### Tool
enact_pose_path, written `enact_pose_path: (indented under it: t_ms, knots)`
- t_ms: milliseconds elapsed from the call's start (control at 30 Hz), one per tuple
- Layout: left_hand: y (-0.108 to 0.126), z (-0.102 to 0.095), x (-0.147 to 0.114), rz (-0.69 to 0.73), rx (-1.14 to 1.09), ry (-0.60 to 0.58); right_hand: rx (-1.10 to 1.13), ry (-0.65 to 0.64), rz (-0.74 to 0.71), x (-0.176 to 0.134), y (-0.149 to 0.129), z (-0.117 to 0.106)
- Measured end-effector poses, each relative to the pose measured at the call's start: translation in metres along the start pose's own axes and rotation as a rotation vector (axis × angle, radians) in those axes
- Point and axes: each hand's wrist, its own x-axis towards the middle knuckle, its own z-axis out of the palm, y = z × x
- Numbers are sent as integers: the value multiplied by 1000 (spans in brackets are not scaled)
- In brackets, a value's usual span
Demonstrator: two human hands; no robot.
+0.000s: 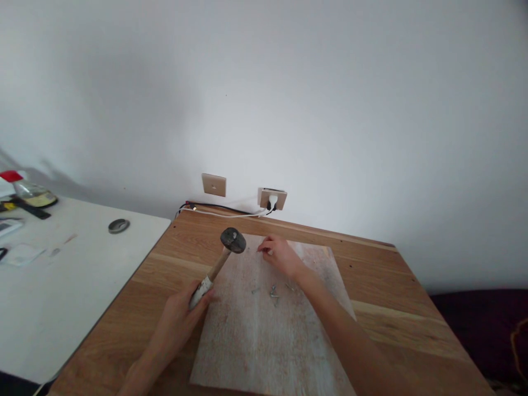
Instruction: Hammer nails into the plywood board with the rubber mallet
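My left hand (181, 311) is wrapped round the pale handle of a mallet (233, 241), whose dark head points up and away over the board's left edge. Near the far edge of the worn whitish board (247, 346), the fingertips of my right hand (282, 256) are pinched together close to the surface. Whatever they hold is too small to make out. Several loose metal screws or nails (274, 293) lie on the middle of the board, nearer to me than my right hand. A tiny upright piece (248, 250) shows just left of my right fingertips.
The board lies on a wooden table (383, 313) against a white wall. Behind it are a wall socket (273, 199) with a plug and a cable (223, 214). On the white table (91, 264) at left are a tape roll (119, 225) and a spray bottle (35, 193).
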Motion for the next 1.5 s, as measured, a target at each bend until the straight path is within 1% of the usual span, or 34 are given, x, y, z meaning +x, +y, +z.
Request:
enact_pose_path:
  t_ms: [133,367,567,700,800,933,1000,1067,1133,1200,1267,1333,1500]
  knots:
    - [-3,1,0,10,-4,-2,-11,2,-15,10,-3,8]
    - [-5,4,2,5,-8,-1,-15,5,-2,9,-5,15]
    - [6,6,8,22,8,-53,19,37,36,5,-2,17]
    - [17,12,15,56,10,-108,30,69,78,2,-2,18]
    - [21,19,21,69,49,-150,25,84,107,-6,3,12]
    - [19,24,25,73,102,-188,-1,84,174,-32,20,-14]
    - [17,25,25,63,90,-195,-4,37,186,-49,27,-28]
    - [17,25,24,53,69,-190,-9,-85,173,-66,30,-38]
    - [16,25,23,48,54,-175,-25,-213,160,-78,29,-42]
    - [17,24,23,44,46,-153,-38,-276,154,-83,25,-41]
    - [18,23,22,35,28,-133,-26,-264,138,-81,21,-39]
    - [18,21,20,19,14,-110,-7,-229,118,-73,17,-37]
    - [16,18,14,5,23,-13,-28,-81,82,-37,10,-28]
